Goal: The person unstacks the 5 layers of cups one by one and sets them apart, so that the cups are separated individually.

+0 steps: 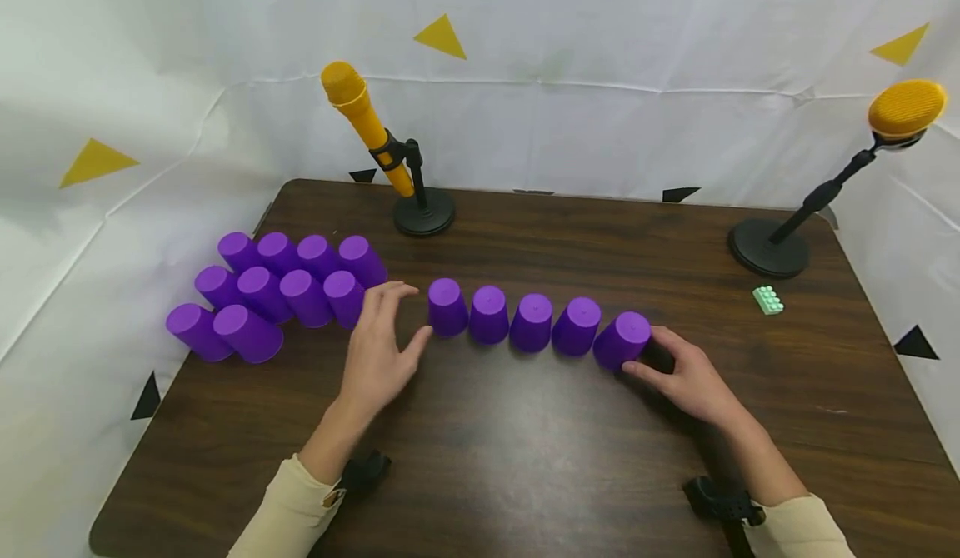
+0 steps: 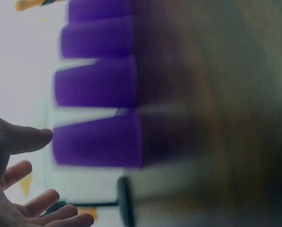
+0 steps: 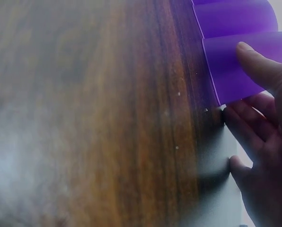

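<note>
Purple plastic cups stand upside down in a row across the dark wooden table [image 1: 540,450]. My right hand [image 1: 690,375] holds the rightmost cup [image 1: 622,340], its thumb on the near side and fingers round the far side. In the right wrist view the thumb [image 3: 257,64] lies against that cup's wall [image 3: 226,71]. My left hand [image 1: 381,350] is between the row and a group of more cups, nearest the row's leftmost cup [image 1: 447,308]. Its thumb and fingers are spread, with nothing between them.
Several more upside-down purple cups [image 1: 262,291] stand in three rows at the left. A yellow microphone [image 1: 367,121] on a black stand is at the back, another round yellow one [image 1: 906,110] at the back right. A mint-green toy brick [image 1: 768,300] lies near its base.
</note>
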Motion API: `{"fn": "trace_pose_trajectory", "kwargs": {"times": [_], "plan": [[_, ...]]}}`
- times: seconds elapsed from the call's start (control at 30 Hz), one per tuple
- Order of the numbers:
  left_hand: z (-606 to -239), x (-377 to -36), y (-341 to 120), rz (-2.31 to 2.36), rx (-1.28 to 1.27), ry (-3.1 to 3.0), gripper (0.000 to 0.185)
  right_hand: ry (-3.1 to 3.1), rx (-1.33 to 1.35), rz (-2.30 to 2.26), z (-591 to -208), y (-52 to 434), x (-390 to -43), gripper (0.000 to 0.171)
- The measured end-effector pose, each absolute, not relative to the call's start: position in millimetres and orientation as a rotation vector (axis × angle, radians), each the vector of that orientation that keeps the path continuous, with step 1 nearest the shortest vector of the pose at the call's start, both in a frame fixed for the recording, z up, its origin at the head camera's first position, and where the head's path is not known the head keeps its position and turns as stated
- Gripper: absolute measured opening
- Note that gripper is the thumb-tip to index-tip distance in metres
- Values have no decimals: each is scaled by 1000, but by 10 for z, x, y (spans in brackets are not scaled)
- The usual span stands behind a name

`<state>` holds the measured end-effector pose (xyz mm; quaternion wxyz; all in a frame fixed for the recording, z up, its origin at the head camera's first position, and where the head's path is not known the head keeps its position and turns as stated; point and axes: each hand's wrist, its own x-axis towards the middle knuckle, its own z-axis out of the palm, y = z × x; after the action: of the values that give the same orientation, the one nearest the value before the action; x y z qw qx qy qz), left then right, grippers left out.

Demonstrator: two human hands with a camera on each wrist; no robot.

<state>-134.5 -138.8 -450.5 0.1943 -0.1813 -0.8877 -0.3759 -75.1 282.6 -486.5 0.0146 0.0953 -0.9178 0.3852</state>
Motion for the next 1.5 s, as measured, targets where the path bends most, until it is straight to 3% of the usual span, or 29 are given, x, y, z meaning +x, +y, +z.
{"fn": "trace_pose_trajectory", "kwargs": {"times": [0.13,0.33,0.83,1.1,1.5], "plan": [[-4612,-1399,-1184,-1064,-576,-2600,55,-2866,291,1204,-4873,2823,-753,49],[-4703,-1508,-1048,-1159,-523,-2572,43,-2873,288,1210,-4862,2827,-764,50],[-4724,-1550,-1051,-1304,-468,-2429,34,-2889,280,1206,-4855,2833,-783,53],[-4550,-1263,-1397,-1373,-403,-2351,34,-2901,276,1212,-4853,2830,-784,53],[-4581,-1095,-2294,-1042,-18,-2375,35,-2905,265,1215,-4853,2834,-768,54]]}}
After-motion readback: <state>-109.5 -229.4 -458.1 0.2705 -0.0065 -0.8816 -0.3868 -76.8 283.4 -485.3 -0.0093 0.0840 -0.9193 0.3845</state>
